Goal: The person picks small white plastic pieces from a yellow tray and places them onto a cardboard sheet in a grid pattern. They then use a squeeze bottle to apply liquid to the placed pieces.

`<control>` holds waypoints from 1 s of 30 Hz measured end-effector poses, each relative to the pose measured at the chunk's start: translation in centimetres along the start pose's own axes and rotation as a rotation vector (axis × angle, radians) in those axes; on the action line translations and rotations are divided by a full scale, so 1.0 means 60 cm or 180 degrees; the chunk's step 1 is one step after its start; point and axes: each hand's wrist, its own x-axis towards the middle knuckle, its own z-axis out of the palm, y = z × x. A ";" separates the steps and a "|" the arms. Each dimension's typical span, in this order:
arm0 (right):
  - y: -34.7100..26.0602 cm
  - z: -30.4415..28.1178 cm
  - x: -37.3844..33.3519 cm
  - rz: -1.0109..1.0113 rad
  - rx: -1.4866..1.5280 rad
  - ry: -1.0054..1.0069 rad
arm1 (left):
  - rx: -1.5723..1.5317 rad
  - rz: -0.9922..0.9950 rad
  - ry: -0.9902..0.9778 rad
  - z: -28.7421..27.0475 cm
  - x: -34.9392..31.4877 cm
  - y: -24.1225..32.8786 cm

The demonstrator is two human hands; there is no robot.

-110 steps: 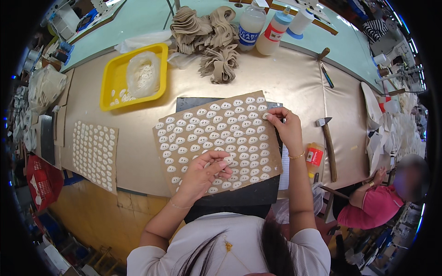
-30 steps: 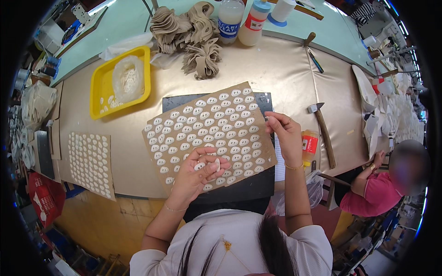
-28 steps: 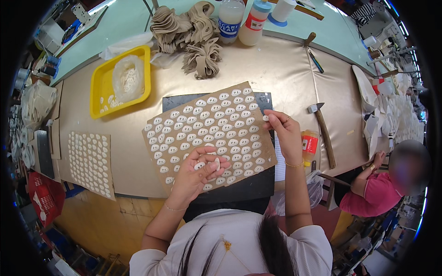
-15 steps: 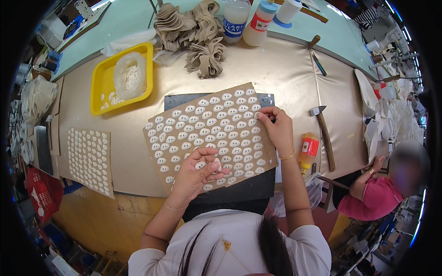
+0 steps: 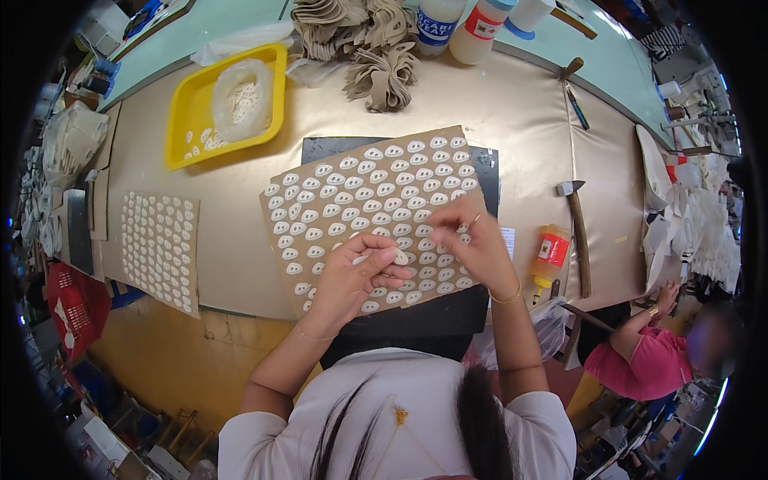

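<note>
My left hand point(image 5: 358, 268) is closed, pinching a small white rounded-triangle piece point(image 5: 401, 257) with holes between thumb and fingertips. It hovers over the lower middle of a brown board point(image 5: 305, 260), which carries rows of matching white pieces. Close to its right, my right hand point(image 5: 478, 242) hangs above the board, a little blurred. Its thumb and forefinger look apart, and I see no piece between them. The board lies tilted on a black slab point(image 5: 448, 308).
At the upper left is a yellow tray point(image 5: 172, 128) with a plastic bag and loose white pieces. A second filled board point(image 5: 194, 264) lies left. To the right are a glue bottle point(image 5: 550, 254) and a hammer point(image 5: 578, 232). A person in pink point(image 5: 640, 366) sits right.
My right hand has come off the board's right edge and moved left toward my left hand. My left hand still pinches, with one piece now showing at its fingertips. The whole view has shifted slightly.
</note>
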 end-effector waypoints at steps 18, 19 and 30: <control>-0.008 0.013 -0.041 0.0297 0.0491 0.0639 | -0.0171 -0.0606 -0.0901 -0.008 0.001 -0.009; 0.008 0.006 -0.039 0.0713 0.0853 0.0943 | -0.0226 -0.0509 -0.0890 -0.005 0.002 -0.010; 0.074 -0.039 0.005 0.0789 -0.0668 0.1642 | -0.0492 -0.0093 -0.0750 0.016 -0.008 0.002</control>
